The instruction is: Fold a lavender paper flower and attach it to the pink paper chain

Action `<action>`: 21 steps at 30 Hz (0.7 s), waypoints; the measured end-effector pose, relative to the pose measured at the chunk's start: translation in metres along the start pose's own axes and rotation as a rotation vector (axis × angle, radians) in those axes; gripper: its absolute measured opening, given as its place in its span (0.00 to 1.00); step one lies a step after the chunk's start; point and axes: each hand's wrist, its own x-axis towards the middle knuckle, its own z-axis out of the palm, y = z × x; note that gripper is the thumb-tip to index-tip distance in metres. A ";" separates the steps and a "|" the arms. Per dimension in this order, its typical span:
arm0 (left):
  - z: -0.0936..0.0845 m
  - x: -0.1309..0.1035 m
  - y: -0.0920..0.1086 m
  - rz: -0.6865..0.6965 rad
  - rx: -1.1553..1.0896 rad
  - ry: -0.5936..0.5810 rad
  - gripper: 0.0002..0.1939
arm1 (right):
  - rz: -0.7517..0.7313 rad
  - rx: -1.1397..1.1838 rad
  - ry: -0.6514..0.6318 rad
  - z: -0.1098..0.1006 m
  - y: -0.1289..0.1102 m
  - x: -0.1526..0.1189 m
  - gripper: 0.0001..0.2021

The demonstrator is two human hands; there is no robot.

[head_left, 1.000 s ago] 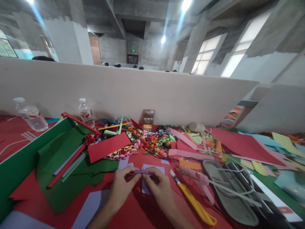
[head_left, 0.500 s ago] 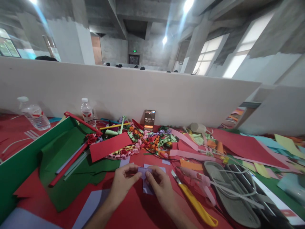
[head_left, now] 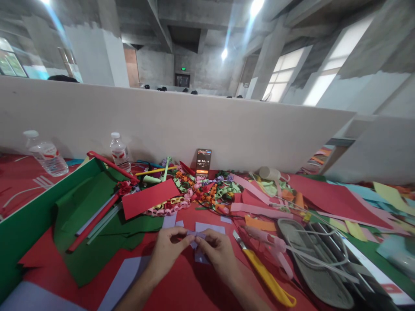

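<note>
Your left hand (head_left: pixel 167 250) and right hand (head_left: pixel 216 251) met low at the middle of the red bench (head_left: pixel 181 289), fingertips pinched together on a small lilac paper strip (head_left: pixel 196 234) held just above a lilac paper square (head_left: pixel 207 229). A yellow utility knife (head_left: pixel 264 276) lay just right of your right hand. Beyond your hands a colourful paper chain (head_left: pixel 194 194) sprawled before an upright phone (head_left: pixel 203 161). Green paper (head_left: pixel 87 216) lay to the left.

Phone (head_left: pixel 203 162) propped vs. the partition shows a timer reading 00:08:11. Green exit sign (head_left: pixel 183 68) glows on the far wall, text too small to read. Bottle labels (head_left: pixel 118 154) are unreadable.
</note>
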 end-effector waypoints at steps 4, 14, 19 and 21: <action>-0.001 -0.002 0.003 0.020 0.032 -0.004 0.10 | -0.023 -0.027 -0.018 0.000 -0.003 0.000 0.18; 0.001 -0.003 0.003 0.029 -0.089 -0.065 0.14 | 0.021 -0.026 0.016 -0.002 0.003 0.001 0.20; 0.005 -0.002 -0.011 -0.141 -0.336 -0.016 0.20 | -0.066 -0.062 0.147 -0.001 0.003 0.000 0.15; 0.007 -0.003 -0.014 -0.189 -0.390 -0.006 0.24 | -0.116 -0.124 0.174 -0.001 0.002 0.000 0.13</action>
